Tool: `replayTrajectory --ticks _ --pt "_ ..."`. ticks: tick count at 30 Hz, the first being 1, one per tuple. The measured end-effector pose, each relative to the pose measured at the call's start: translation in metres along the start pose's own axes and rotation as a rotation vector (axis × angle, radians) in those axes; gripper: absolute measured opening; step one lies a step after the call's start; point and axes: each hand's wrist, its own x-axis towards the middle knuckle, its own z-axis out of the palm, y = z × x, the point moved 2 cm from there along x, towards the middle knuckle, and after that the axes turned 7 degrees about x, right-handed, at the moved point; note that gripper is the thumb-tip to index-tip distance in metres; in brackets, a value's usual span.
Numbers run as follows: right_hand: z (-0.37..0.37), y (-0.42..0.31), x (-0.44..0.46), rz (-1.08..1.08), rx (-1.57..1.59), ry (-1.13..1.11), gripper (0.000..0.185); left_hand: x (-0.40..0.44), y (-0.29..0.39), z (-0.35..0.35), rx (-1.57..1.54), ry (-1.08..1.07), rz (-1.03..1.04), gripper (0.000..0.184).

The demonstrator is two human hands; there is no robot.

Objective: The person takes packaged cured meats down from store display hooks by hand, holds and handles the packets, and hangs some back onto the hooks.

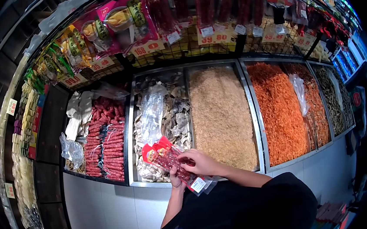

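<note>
Two or more overlapping sausage packs (167,160), clear with red tops and a white label at the lower end, are tilted in front of me. My left hand (177,178) grips their left edge from below, thumb up. Across the packs' right side lies my right hand (200,162), its fingers curled and closed on the plastic. Both hands are above the front rim of the tray of dried greyish-white pieces (179,122), on which a crumpled clear plastic bag (151,110) rests.
Right of the hands are bins of small tan dried goods (221,111), orange dried goods (277,110) and dark dried goods (332,97). Tied red sausages (107,143) fill a left bin. Hanging sausage packs (204,8) and price signs (148,48) line the rack above.
</note>
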Motion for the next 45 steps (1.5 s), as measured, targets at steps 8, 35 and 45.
replayTrajectory --ticks 8,35,45 --pt "-0.114 0.013 0.127 -0.028 -0.012 0.087 0.022 0.001 0.009 -0.025 -0.157 -0.189 -0.011 0.082" --pt "-0.340 0.006 0.425 0.014 -0.448 0.963 0.099 -0.010 0.028 -0.044 -0.091 -0.123 0.126 0.084" --pt "-0.353 0.002 0.416 -0.021 -0.360 0.853 0.078 -0.016 0.021 -0.042 -0.095 -0.137 0.123 0.084"
